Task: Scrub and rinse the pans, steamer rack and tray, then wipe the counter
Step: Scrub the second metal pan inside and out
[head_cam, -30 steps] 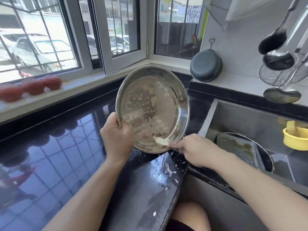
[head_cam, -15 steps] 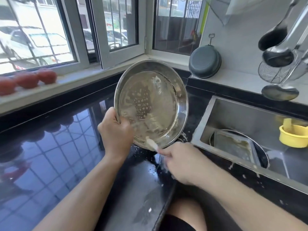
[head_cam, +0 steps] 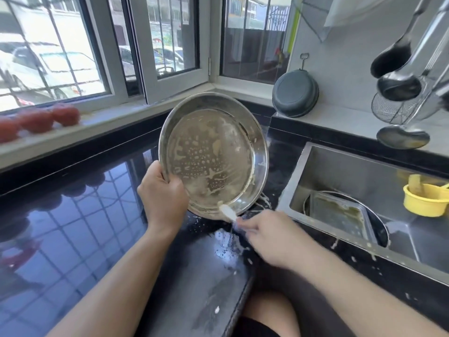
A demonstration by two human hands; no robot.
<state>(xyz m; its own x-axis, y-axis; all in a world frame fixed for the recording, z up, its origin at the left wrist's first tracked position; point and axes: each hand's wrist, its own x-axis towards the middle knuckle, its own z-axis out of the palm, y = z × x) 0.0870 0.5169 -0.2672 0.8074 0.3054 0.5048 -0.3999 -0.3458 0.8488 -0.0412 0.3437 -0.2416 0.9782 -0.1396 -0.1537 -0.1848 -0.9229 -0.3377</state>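
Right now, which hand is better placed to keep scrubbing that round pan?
Right. The right hand holds the white scrubber at the round pan's lower rim, while the left hand grips and props it tilted.

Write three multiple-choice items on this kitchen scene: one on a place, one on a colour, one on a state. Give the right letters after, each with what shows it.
1. Where does the rectangular tray lie?
A. on the windowsill
B. in the sink
C. on the black counter

2. What colour is the small bowl in the sink?
A. yellow
B. blue
C. white

3. How is the round steel pan held?
A. flat on the counter, untouched
B. hanging on the wall
C. tilted up on edge, left hand gripping its rim

Answers: 1 B, the tray sits down in the steel basin. 2 A, it is plainly yellow. 3 C, the soapy inside faces the camera while the right hand holds a white scrubber at its lower rim.
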